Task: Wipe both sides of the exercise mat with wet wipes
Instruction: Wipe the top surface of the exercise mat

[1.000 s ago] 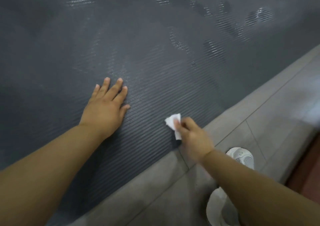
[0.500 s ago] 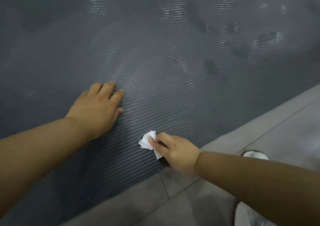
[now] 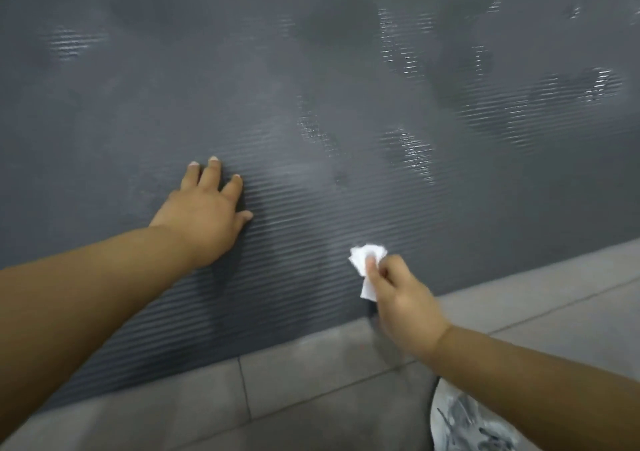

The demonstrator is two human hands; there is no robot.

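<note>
A dark grey ribbed exercise mat (image 3: 311,87) lies flat on the floor and fills most of the head view. Shiny wet streaks show on its upper right part. My left hand (image 3: 204,211) rests flat on the mat with the fingers straight, left of centre. My right hand (image 3: 401,298) pinches a small crumpled white wet wipe (image 3: 365,260) and holds it against the mat close to its near edge.
Grey floor tiles (image 3: 311,381) run along the mat's near edge, across the bottom and right of the view. A patterned white and grey piece of clothing (image 3: 464,423) shows under my right forearm at the bottom right.
The right hand with the wipe slid left along the mat's near edge, then back toward the right. The left hand stayed flat on the mat.
</note>
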